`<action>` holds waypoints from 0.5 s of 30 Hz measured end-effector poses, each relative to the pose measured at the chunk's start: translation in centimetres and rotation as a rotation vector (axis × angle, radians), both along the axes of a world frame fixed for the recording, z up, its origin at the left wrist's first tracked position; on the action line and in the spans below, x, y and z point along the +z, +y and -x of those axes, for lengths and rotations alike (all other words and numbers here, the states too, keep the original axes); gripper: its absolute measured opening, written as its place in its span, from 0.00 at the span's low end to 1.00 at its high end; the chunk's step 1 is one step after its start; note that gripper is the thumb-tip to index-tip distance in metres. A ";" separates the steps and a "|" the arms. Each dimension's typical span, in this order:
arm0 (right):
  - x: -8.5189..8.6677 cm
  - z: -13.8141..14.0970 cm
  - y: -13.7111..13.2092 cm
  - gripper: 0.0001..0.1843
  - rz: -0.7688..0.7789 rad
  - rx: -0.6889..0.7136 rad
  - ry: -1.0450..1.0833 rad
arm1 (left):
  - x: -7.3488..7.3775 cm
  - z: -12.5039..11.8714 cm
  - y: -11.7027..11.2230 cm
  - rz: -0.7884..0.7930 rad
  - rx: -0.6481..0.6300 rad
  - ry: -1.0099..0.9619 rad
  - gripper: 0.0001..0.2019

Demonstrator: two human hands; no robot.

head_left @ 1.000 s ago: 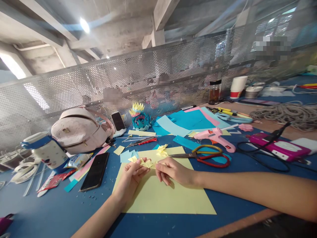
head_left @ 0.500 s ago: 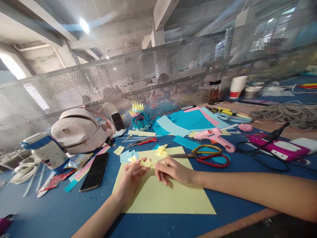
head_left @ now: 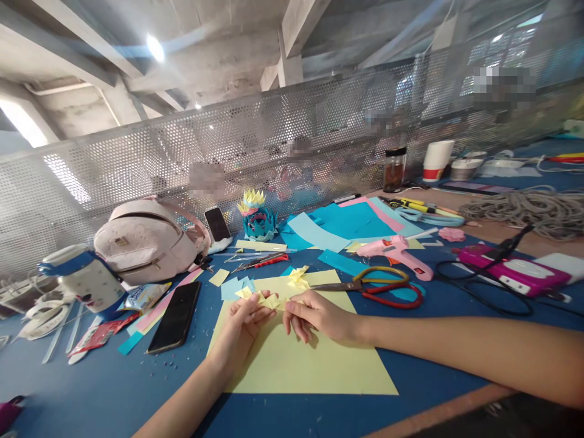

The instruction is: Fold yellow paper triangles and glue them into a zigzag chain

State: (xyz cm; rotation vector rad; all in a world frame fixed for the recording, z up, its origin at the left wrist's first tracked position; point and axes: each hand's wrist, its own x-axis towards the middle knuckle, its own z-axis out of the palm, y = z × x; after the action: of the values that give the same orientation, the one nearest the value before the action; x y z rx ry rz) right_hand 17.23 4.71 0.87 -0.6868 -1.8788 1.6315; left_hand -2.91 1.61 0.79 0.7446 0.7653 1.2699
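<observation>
Both my hands rest on a large yellow paper sheet on the blue table. My left hand pinches a small folded yellow paper piece with its fingertips. My right hand is closed too, its fingertips meeting the same folded piece from the right. More small folded yellow pieces lie just beyond my fingers. Scissors with red and yellow handles lie to the right of my right hand.
A black phone, a pink backpack and a white jar sit at the left. A pink glue gun, blue paper sheets, a paper lotus, a magenta box and cables lie behind and right.
My right hand's fingers have shifted slightly left toward the folded piece. Everything else stays put.
</observation>
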 end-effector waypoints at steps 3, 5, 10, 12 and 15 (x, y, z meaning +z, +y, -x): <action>0.1 0.0 -0.1 0.32 -0.020 -0.019 -0.013 | -0.2 0.0 0.2 -0.009 0.004 0.005 0.17; 0.1 -0.1 -0.1 0.31 -0.030 -0.024 -0.011 | -0.4 0.1 0.3 -0.015 0.000 0.009 0.17; 0.2 0.0 0.1 0.33 0.001 -0.051 0.021 | -0.4 0.1 0.1 -0.043 -0.036 0.023 0.14; 0.3 0.1 0.1 0.33 0.015 -0.060 0.027 | -0.4 0.1 0.0 -0.052 -0.051 0.036 0.13; 0.4 0.1 0.0 0.34 0.015 -0.050 0.025 | -0.5 0.1 0.0 -0.062 -0.063 0.060 0.13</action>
State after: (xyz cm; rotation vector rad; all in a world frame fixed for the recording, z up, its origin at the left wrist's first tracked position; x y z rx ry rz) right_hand 17.12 4.67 1.32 -0.7098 -1.8194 1.6170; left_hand -3.03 1.63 0.28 0.8537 0.7486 1.2231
